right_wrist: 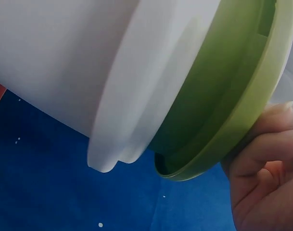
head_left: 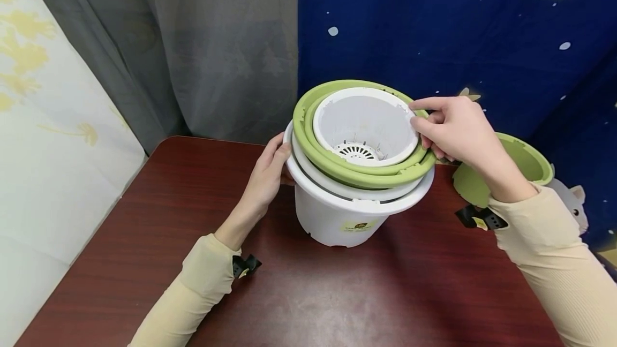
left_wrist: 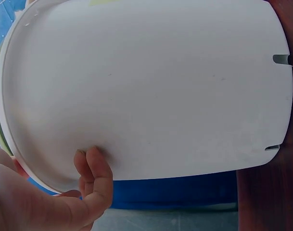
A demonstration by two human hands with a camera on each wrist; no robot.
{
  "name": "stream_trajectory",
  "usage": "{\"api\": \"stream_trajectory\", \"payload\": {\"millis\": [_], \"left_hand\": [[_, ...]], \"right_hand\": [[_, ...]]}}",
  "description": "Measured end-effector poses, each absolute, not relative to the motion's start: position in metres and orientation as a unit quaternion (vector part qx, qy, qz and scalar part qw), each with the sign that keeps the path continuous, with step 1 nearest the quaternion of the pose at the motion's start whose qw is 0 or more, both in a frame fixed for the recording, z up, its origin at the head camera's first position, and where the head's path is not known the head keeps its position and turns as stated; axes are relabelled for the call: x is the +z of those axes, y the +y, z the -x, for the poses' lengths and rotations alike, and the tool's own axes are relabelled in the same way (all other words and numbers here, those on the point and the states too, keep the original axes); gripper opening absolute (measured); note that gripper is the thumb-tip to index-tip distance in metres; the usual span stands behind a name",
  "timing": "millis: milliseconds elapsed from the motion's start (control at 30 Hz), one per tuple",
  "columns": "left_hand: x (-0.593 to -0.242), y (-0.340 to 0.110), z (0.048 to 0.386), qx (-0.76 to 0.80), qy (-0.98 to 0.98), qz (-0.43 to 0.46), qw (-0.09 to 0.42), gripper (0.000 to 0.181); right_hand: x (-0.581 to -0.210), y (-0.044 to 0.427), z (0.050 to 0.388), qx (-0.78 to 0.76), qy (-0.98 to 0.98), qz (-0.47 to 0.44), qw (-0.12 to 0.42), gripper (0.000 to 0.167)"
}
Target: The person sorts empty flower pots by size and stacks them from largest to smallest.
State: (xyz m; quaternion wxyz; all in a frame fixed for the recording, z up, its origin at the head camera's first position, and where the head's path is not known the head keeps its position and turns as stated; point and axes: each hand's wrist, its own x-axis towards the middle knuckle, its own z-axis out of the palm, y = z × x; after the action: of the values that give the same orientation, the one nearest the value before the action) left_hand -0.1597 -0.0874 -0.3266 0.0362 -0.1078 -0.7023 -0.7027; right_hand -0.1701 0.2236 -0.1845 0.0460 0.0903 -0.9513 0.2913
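Note:
A nested stack of flowerpots stands on the table. My left hand [head_left: 265, 175] grips the rim of the large outer white pot [head_left: 337, 213], thumb on top and fingers curled under; in the left wrist view its fingertips meet the pot's wall [left_wrist: 184, 96]. Inside sit another white pot [head_left: 318, 175] and green pots [head_left: 352, 176], the upper green rim tilted and raised. Innermost is a small white pot [head_left: 366, 111] with a slotted bottom. My right hand [head_left: 458, 125] pinches its right edge, the other fingers curled by the green rim [right_wrist: 242, 125].
Right of the stack, a green pot [head_left: 520, 159] stands behind my right forearm, near a grey plush toy [head_left: 573, 202]. The dark red table [head_left: 231, 304] stretches in front. Grey [head_left: 222, 42] and blue starry curtains [head_left: 434, 25] hang behind.

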Motion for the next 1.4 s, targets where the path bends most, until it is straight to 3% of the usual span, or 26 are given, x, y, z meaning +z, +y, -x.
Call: {"api": "stream_trajectory", "payload": {"millis": [433,1400], "left_hand": [[-0.327,-0.091,0.161,-0.700,-0.705,0.108,0.040,0.044],[-0.328,-0.094,0.161,-0.699,-0.707,0.103,0.037,0.045]], "right_hand": [[-0.182,0.239,0.169,0.378,-0.911,-0.084,0.142,0.026],[-0.172,0.291,0.158,0.481,-0.856,-0.035,0.187,0.016]]}}
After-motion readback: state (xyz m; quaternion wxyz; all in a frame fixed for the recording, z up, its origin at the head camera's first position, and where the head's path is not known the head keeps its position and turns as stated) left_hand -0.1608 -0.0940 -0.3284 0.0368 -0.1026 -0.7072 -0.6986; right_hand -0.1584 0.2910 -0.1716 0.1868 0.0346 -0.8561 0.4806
